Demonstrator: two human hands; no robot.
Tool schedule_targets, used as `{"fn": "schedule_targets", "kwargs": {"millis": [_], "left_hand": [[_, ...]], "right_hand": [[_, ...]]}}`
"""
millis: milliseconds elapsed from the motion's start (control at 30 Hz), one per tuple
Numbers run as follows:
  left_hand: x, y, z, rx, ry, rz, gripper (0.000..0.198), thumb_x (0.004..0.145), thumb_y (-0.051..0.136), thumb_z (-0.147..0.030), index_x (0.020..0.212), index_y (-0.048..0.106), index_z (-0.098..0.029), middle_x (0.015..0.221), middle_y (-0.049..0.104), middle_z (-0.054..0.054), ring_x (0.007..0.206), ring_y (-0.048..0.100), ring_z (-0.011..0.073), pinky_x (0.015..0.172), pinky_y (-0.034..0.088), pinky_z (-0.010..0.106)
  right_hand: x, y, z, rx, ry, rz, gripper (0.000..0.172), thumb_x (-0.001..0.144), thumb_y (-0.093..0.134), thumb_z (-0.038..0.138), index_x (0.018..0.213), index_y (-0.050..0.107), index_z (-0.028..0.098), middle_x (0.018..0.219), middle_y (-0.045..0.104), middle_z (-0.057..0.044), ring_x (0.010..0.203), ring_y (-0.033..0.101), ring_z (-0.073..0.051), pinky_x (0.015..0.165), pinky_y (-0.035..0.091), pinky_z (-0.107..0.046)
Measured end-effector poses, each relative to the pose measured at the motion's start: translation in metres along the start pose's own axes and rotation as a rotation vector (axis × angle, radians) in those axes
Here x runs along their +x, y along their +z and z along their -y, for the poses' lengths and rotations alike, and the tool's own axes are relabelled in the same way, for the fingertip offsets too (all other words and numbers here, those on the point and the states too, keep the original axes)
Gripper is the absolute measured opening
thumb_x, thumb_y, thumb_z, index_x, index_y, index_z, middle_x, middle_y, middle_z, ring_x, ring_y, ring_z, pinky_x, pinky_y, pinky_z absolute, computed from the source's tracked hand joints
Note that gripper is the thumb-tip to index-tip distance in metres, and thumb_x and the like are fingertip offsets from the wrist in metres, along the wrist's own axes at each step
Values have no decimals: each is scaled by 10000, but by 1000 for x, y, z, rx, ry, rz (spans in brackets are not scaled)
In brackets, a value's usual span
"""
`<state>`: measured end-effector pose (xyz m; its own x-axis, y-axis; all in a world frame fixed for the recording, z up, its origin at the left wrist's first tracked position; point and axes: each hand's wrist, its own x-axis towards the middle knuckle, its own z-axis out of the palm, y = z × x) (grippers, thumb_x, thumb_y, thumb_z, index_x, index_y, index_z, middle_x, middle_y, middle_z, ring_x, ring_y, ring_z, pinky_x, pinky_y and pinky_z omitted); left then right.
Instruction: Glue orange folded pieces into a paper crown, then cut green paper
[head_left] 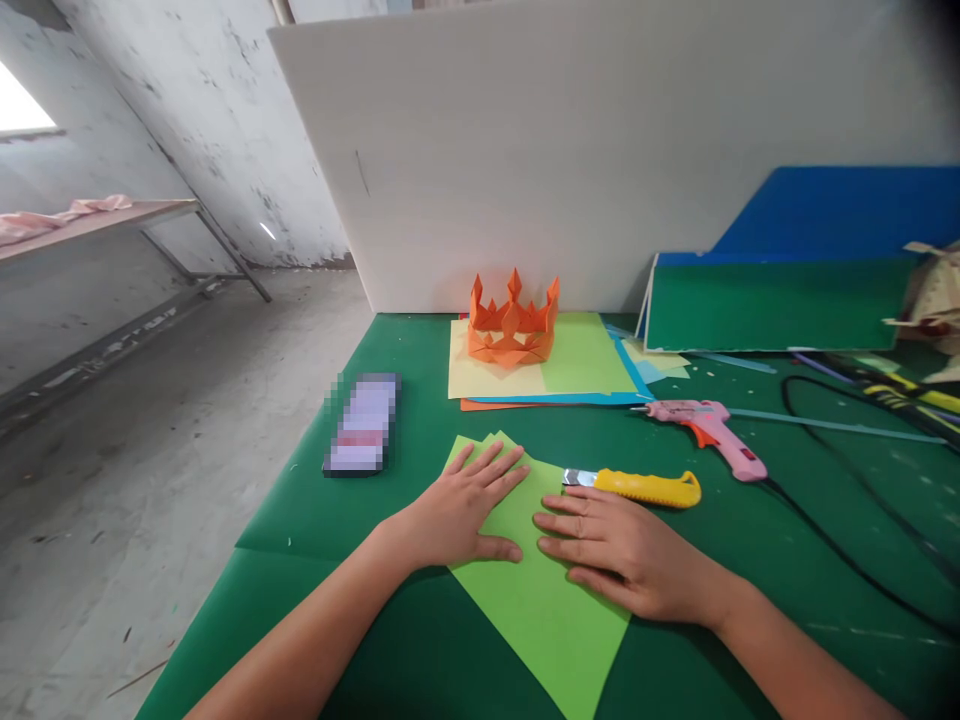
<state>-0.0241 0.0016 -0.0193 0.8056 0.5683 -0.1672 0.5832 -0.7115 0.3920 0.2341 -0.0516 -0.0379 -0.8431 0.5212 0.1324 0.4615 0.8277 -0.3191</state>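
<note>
A light green sheet of paper (536, 600) lies folded on the green table cover (315, 510) in front of me. My left hand (461, 510) rests flat on its upper left part, fingers stretched out. My right hand (619, 555) lies flat on the sheet's right edge, fingers extended toward the left. Neither hand holds anything. A yellow utility knife (645, 487) lies just beyond my right hand's fingers.
An orange folded paper crown (514, 325) stands on a stack of coloured sheets (585, 365) at the back. A pink glue gun (712, 432) with a black cable (847, 540) lies at the right. A phone (362, 425) lies at the left. White board (600, 150) behind; blue and green boards (780, 300) right.
</note>
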Motion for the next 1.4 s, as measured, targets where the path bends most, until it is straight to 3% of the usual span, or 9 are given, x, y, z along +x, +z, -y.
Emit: {"fn": "schedule_targets", "kwargs": {"millis": [700, 1033, 1400], "left_hand": [[-1, 1, -1, 50, 8, -6, 840, 815, 463, -708, 1497, 268, -259, 1591, 113, 73, 1462, 58, 314, 1163, 86, 560], [-1, 3, -1, 61, 8, -8, 838, 822, 452, -706, 1501, 257, -254, 1589, 114, 76, 1461, 66, 314, 1166, 79, 549], [-3, 3, -6, 46, -4, -60, 711, 884, 367, -673, 1459, 359, -255, 1586, 168, 57, 1462, 101, 296, 1178, 95, 521]], "right_hand": [[-1, 5, -1, 13, 13, -4, 405, 961, 473, 279, 1362, 524, 250, 1411, 527, -27, 1368, 386, -236, 1146, 286, -489], [0, 6, 0, 12, -29, -47, 417, 961, 463, 236, 1373, 511, 204, 1359, 575, -82, 1335, 437, -230, 1123, 337, -463], [0, 4, 1, 22, -16, -25, 417, 968, 453, 243, 1383, 498, 222, 1336, 597, -58, 1351, 416, -219, 1137, 305, -466]]}}
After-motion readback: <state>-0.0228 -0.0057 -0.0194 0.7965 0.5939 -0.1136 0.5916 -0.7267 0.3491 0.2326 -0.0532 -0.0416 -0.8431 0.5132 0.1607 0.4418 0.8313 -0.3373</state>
